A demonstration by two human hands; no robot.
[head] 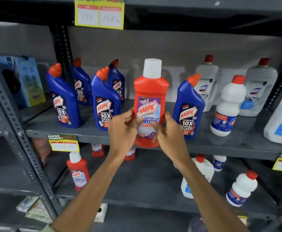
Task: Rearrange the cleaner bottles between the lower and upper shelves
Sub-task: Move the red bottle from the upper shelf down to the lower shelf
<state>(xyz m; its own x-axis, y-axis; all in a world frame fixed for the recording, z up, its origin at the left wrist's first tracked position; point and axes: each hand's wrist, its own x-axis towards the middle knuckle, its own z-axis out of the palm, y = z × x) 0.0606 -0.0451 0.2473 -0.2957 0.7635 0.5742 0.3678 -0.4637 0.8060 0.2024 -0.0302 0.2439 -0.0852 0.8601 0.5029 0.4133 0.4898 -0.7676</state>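
Note:
A red Harpic bathroom cleaner bottle [151, 91] with a white cap stands upright at the front edge of the upper shelf [93, 136]. My left hand [122, 131] grips its lower left side and my right hand [169, 131] grips its lower right side. Several blue Harpic bottles [64, 101] with orange caps stand on the same shelf, to either side of it. More red Harpic bottles [78, 170] stand on the lower shelf [145, 185], partly hidden behind my arms.
Clear Domex bottles [257, 87] and a white red-capped bottle [227, 106] fill the upper shelf's right part. White bottles [241, 188] stand at the lower shelf's right. Yellow price tags [63, 143] hang on the shelf edges. A perforated steel upright [11, 118] rises at left.

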